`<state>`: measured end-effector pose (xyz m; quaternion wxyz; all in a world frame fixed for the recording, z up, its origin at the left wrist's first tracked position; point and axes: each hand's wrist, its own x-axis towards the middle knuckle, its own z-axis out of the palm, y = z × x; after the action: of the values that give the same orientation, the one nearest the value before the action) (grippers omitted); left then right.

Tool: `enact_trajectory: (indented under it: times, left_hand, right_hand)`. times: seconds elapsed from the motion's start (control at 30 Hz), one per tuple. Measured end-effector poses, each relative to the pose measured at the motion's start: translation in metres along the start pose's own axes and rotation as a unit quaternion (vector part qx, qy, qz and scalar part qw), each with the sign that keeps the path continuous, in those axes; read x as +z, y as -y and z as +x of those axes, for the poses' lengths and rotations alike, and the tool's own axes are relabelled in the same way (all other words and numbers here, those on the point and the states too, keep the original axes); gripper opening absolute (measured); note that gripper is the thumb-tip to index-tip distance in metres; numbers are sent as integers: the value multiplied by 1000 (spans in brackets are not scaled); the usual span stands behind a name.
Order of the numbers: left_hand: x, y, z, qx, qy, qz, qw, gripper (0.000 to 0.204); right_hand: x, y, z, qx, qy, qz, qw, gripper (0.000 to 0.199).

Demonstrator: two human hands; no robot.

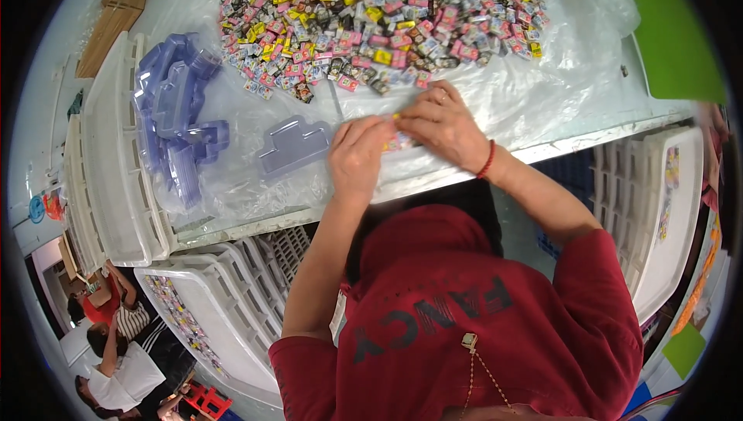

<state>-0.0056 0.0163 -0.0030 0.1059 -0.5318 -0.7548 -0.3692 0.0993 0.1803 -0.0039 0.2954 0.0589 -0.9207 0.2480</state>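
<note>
My left hand [357, 154] and my right hand [445, 123] meet at the near edge of the table. Between them lies a short row of small printed pieces [398, 142] in pink and yellow, partly covered by my fingers. Both hands are closed on these pieces, the right one with thumb and fingers pinched at a small yellow one. Just left of my left hand rests a shallow transparent plastic tray [294, 147] with a stepped outline. Beyond my hands spreads a large heap of similar small pieces [387, 15], pink, yellow, black and white.
Stacked bluish plastic trays [179, 104] stand at the left on the plastic sheet [534, 107]. White crates [116, 150] flank the table's left end; more crates [209, 320] sit below, others [658, 212] at right. A green board [665, 34] lies far right. Other people [124, 351] are lower left.
</note>
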Motion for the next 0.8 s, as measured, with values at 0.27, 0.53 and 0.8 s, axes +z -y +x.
enact_trajectory:
  times: [0.27, 0.53, 0.8]
  left_hand:
    - [0, 0, 1, 21, -1, 39, 999, 19]
    - [-6, 2, -5, 36, 68, 44, 996, 25]
    - [-14, 1, -9, -87, 3, -47, 995, 31]
  right_hand:
    - [0, -1, 1, -7, 5, -6, 1000, 25]
    - [-3, 3, -1, -8, 16, -13, 1000, 25]
    - [-8, -3, 4, 26, -7, -2, 1000, 26]
